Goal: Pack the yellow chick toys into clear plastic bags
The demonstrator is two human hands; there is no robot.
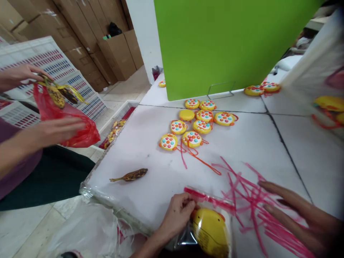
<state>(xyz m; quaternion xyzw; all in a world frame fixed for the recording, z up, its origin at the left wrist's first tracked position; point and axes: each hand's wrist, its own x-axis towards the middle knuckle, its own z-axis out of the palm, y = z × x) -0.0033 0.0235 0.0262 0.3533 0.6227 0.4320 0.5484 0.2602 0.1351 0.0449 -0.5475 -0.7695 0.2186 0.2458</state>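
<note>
My left hand (176,216) pinches the edge of a clear plastic bag (185,236) at the table's front edge. Inside the bag lies a yellow chick-shaped toy (211,229). A pink strip (206,197) runs along the bag's top. Over a loose pile of pink plastic strips (255,200), my right hand (301,215) has its fingers apart and holds nothing that I can see. Beyond both hands sit several round yellow toys with coloured buttons (202,126), some with orange cords (206,165).
A small spotted banana (131,175) rests on the white table (150,200) at left. Beside the table, another person's hands (51,130) handle a red bag (80,132) and spotted bananas (56,96). A green board (228,46) stands at the back, with white crates (59,68) further left.
</note>
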